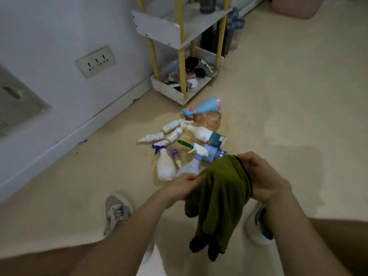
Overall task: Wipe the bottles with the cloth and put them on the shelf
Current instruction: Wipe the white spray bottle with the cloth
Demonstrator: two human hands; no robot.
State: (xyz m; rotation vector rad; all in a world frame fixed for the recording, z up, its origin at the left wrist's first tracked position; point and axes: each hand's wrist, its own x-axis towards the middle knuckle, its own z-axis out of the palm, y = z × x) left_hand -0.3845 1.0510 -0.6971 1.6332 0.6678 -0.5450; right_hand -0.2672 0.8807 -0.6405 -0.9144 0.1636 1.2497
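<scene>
An olive-green cloth [219, 196] hangs between my two hands above the floor. My left hand [182, 186] pinches its left edge, and my right hand [260, 176] grips its upper right edge. Beyond the cloth, several bottles lie in a heap on the floor: a white spray bottle with a purple trigger [165, 166], a pale lilac spray bottle [191, 166] partly hidden by the cloth, a large white bottle with a teal label [207, 134], a blue spray bottle [205, 105] and small white tubes [171, 126]. The shelf [179, 30], white with yellow posts, stands against the wall behind them.
The shelf's lowest tier [175, 92] holds dark clutter, and dark bottles [207, 5] stand on upper tiers. A wall with a socket plate [95, 61] runs along the left. My shoes [116, 212] stand on the beige floor on either side of the cloth.
</scene>
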